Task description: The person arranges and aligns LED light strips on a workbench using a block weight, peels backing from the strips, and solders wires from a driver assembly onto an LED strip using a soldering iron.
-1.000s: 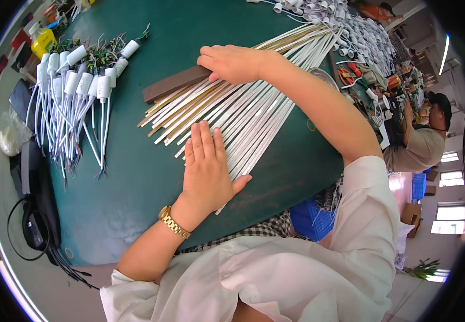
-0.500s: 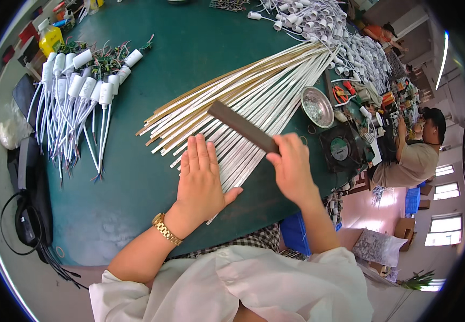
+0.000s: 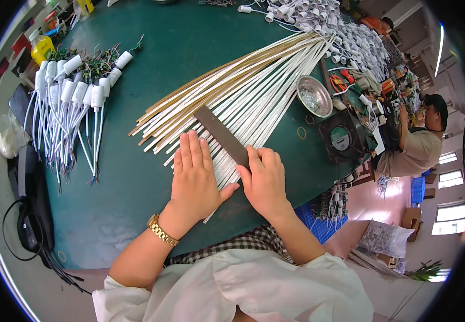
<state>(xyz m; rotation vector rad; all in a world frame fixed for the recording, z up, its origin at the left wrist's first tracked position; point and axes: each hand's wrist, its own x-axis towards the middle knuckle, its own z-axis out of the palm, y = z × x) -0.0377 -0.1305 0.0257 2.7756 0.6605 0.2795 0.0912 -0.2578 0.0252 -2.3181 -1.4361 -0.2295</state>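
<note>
I log: brown rectangular bar [image 3: 219, 132] over fanned white-and-tan strips [image 3: 272, 88] | right hand [image 3: 264, 181]: fingers around bar's near end | left hand [image 3: 194, 180]: flat on strips, fingers extended | round silvery bowl [image 3: 325, 108]: right of strips

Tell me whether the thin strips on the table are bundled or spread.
Spread: the strips fan out toward the left hand, their far ends gathered closer.
</note>
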